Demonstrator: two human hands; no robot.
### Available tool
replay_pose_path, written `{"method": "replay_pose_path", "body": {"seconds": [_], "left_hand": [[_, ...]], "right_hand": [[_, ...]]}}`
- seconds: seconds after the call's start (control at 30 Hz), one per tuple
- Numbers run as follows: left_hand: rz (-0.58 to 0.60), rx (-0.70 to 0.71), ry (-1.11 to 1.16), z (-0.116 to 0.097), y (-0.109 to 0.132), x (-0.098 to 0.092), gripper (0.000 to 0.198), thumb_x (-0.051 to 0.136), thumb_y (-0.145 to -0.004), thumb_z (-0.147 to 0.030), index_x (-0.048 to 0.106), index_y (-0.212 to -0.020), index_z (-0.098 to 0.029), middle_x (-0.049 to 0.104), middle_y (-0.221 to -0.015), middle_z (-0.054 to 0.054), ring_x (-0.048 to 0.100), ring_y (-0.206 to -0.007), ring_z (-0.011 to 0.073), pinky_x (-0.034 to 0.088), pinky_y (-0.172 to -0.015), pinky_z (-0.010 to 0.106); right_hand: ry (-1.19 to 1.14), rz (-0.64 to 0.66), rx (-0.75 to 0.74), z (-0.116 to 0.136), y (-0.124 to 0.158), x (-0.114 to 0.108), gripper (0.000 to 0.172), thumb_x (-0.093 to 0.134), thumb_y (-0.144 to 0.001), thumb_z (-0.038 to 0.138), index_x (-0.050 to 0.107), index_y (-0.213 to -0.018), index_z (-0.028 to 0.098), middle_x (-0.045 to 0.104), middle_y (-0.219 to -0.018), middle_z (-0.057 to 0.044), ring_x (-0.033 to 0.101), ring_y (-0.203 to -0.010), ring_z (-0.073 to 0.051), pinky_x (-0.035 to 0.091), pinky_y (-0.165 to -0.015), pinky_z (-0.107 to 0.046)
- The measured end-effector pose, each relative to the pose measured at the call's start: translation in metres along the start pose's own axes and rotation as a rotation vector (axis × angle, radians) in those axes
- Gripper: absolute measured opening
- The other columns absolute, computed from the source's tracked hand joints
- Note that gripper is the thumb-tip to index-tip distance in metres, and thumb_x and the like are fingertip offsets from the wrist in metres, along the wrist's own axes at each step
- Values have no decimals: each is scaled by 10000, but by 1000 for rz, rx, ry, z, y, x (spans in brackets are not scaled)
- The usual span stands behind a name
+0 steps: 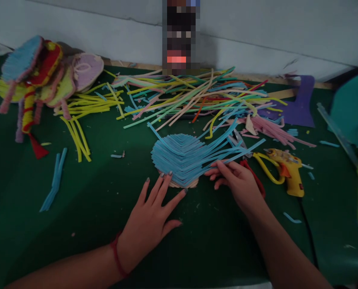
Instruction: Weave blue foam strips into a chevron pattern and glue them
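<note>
- From afar I look through one head-worn camera, forward and down over the green table [106, 192].
- Near me: left hand [154, 210] at 7 o'clock, right hand [237, 180] at 4.
- Farthest, at 12, the pale wall [257, 32].

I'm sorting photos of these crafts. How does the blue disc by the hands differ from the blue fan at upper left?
The blue disc has loose strips trailing to the right; the blue fan shows none sticking out. The fan has a pinkish rim, while the disc's left side ends in jagged blue tips. The disc lies on the green table; the fan overlaps a red fan. Both are roundish and blue-faced.
</note>
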State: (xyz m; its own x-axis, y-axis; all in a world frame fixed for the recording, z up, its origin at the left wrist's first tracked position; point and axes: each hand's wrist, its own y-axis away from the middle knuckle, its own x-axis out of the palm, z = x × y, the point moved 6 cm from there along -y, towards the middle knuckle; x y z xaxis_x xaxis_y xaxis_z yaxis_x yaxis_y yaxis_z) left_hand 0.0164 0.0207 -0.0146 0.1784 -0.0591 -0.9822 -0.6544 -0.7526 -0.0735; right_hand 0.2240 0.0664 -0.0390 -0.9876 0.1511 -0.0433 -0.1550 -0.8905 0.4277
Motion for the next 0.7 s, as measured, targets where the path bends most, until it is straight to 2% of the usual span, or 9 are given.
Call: {"method": "replay_pose_path", "body": {"seconds": [0.2, 0.3, 0.4, 0.47, 0.7], "left_hand": [[-20, 32, 14, -1, -4, -1, 550, 531, -839, -522, 488, -1323, -265, 404, -1446, 176, 416, -1303, 351, 411, -983, 572], [-90, 60, 38, 1, -8, -6, 448, 532, -878, -400, 514, -1285, -212, 464, -1398, 183, 457, -1275, 334, 417, -986, 555], [-218, 61, 83, 8, -15, -15, 291, 517, -897, -251, 565, -1163, -143, 569, -1291, 168, 517, -1223, 282, 396, -1029, 519], [-277, 54, 120, 13, -23, -19, 197, 522, -892, -227, 585, -1051, -130, 613, -1227, 155, 539, -1197, 262, 375, -1053, 513], [-280, 150, 189, 9, -55, -24, 105, 522, -882, -233, 563, -850, -143, 606, -1236, 163, 538, -1202, 264, 368, -1063, 519]], "right_hand": [[9, 0, 3, 0, 1, 1, 398, 695, -711, 527, 632, -802, 145, 714, -742, -99, 642, -632, -156, 526, -452, -223], [12, 4, 0, 0, 1, 1, 392, 688, -719, 528, 631, -802, 149, 714, -739, -97, 643, -632, -157, 531, -454, -227], [4, 11, -6, 0, 1, 1, 384, 685, -725, 521, 631, -801, 149, 713, -738, -96, 643, -634, -155, 532, -459, -227], [-1, 16, -9, 1, 1, 2, 376, 685, -728, 513, 633, -806, 149, 712, -738, -94, 642, -633, -154, 531, -459, -227], [-9, 26, -6, 0, 1, 3, 385, 680, -729, 513, 633, -822, 142, 711, -745, -94, 643, -639, -155, 533, -464, -232]]}}
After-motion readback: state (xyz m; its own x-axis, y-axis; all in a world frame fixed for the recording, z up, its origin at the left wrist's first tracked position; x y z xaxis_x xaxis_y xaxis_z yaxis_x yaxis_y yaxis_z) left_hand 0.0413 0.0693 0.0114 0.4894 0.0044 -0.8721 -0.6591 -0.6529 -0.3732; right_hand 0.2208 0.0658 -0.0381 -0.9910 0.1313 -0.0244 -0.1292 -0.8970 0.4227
